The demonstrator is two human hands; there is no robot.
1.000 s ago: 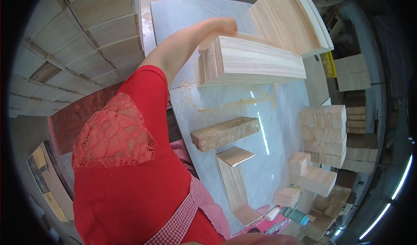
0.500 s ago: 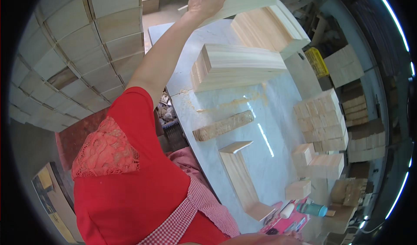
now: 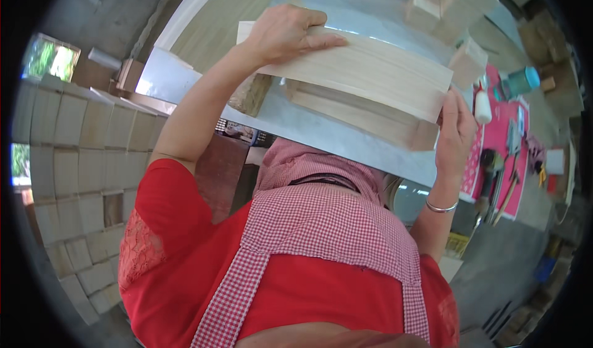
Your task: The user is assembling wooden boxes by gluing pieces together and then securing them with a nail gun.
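Over the near side of the pale table [image 3: 395,159], you hold a long flat wooden board [image 3: 370,70] in both hands, one at each end. Your left hand [image 3: 281,36] has its thumb lying on the board's face, and its fingers curl close together by the far edge, so it pinches that end. Your right hand [image 3: 455,122] grips the other end, fingers pressed side by side. Below the board, on the table, is a wooden piece with three sides [image 3: 358,125], a long strip with a short wall at each end. My guess is that you are lining the board up with the two short walls. If so, the next move calls for keeping it level and matching both ends before you press. I can't tell if the board touches the walls or is just above them, because it covers their tops. Your right thumb and the tips of your left fingers are hard to make out. A rough wooden block [image 3: 252,95] sits partly hidden behind your left forearm.
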